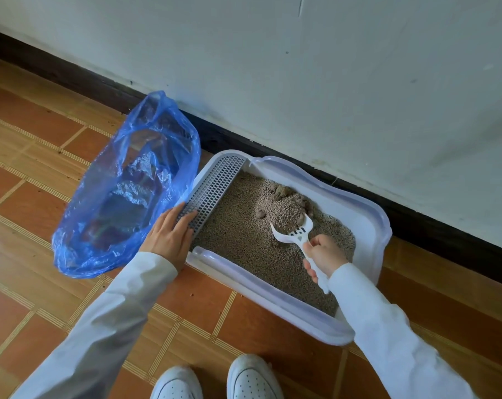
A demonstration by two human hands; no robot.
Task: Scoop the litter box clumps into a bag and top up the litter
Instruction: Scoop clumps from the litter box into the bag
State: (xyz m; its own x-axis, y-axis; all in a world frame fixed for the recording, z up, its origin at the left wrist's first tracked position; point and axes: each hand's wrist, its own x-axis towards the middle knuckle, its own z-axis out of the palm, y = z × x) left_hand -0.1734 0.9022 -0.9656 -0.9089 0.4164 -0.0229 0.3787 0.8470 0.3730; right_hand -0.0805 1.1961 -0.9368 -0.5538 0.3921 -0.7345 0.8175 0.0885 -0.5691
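A white litter box (367, 214) sits on the floor against the wall, filled with beige litter (244, 240). Several brown clumps (281, 191) lie in a heap near its far side. My right hand (323, 254) grips the handle of a white slotted scoop (294, 233), whose blade is pushed into the heap. My left hand (169, 234) rests flat with straight fingers on the grated step (215, 185) at the box's left end. A blue plastic bag (129, 191) stands open on the floor just left of the box.
The floor is orange-brown tile (42, 283) with a few scattered litter grains. A dark skirting board (416, 214) and a pale wall run behind the box. My two white shoes (215, 381) stand at the bottom edge.
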